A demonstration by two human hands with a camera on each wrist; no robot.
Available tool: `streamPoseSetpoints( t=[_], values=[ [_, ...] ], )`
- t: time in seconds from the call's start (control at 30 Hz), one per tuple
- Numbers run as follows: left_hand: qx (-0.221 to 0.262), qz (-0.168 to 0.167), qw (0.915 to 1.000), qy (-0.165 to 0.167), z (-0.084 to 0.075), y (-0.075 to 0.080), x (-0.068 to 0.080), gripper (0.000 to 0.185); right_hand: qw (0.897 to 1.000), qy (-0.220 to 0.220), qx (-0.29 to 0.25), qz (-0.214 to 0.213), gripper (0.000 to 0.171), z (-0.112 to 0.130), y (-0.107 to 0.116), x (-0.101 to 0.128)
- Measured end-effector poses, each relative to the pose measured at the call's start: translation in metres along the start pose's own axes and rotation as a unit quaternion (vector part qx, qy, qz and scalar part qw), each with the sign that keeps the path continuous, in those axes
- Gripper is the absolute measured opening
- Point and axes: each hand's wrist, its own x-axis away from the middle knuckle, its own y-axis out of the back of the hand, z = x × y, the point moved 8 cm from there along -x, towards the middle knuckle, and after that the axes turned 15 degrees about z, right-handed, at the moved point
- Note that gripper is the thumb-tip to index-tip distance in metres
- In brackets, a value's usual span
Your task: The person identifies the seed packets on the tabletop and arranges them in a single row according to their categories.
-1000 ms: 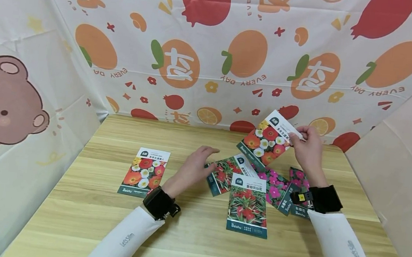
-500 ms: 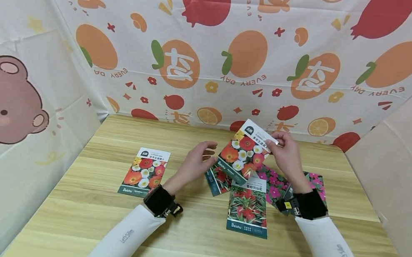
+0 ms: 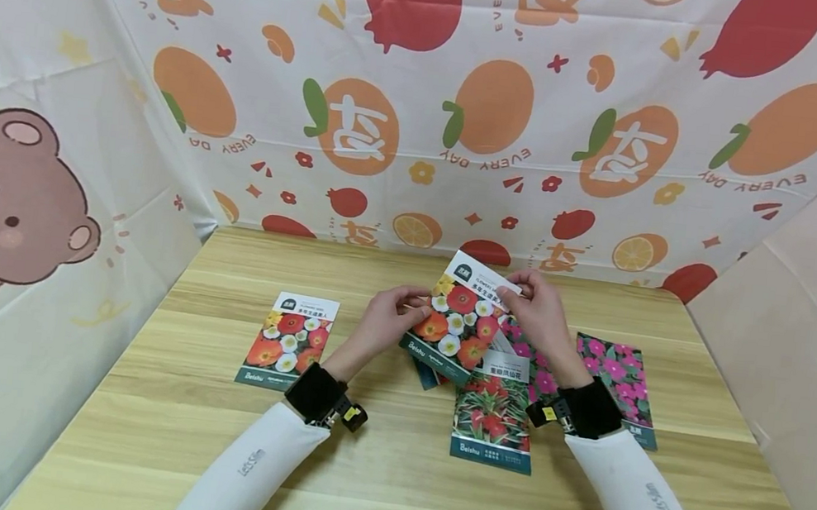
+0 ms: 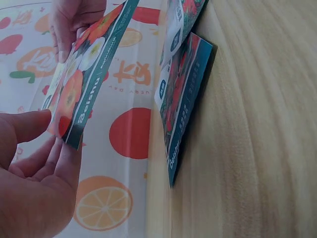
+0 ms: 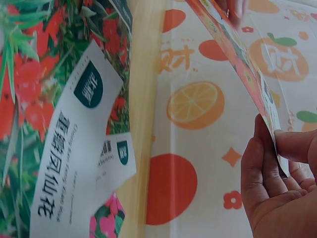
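Note:
A seed packet (image 3: 462, 317) printed with orange, red and white flowers is held tilted above the wooden table (image 3: 384, 485), between both hands. My left hand (image 3: 414, 305) pinches its lower left corner; in the left wrist view thumb and fingers (image 4: 34, 163) close on that corner of the packet (image 4: 84, 84). My right hand (image 3: 520, 292) pinches the white upper right corner, and the right wrist view shows the packet (image 5: 237, 64) edge-on between its fingers (image 5: 282, 148). Beneath lie a red-plant packet (image 3: 494, 418) and a pink-flower packet (image 3: 616, 375).
A matching orange-flower packet (image 3: 289, 342) lies flat on the table's left half. Another packet (image 3: 429, 371) is partly hidden under the held one. Fruit-printed cloth (image 3: 422, 123) walls the table at the back, a bear-print cloth (image 3: 10, 205) on the left.
My right hand carried the orange-flower packet from the far right toward the middle and lower. My left hand rose from the table and took hold of its lower corner.

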Motion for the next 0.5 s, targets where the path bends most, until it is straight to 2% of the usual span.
streamPoseSetpoints(
  t=[0.33, 0.5],
  values=[
    [-0.002, -0.018, 0.9996, 0.021, 0.004, 0.004, 0.003, 0.030, 1.000, -0.004, -0.002, 0.009, 0.034, 0.001, -0.014, -0.004],
    [0.004, -0.017, 0.9997, 0.019, 0.007, 0.007, 0.008, 0.030, 0.999, 0.009, -0.035, 0.020, 0.040, 0.000, -0.020, -0.004]
  ],
)
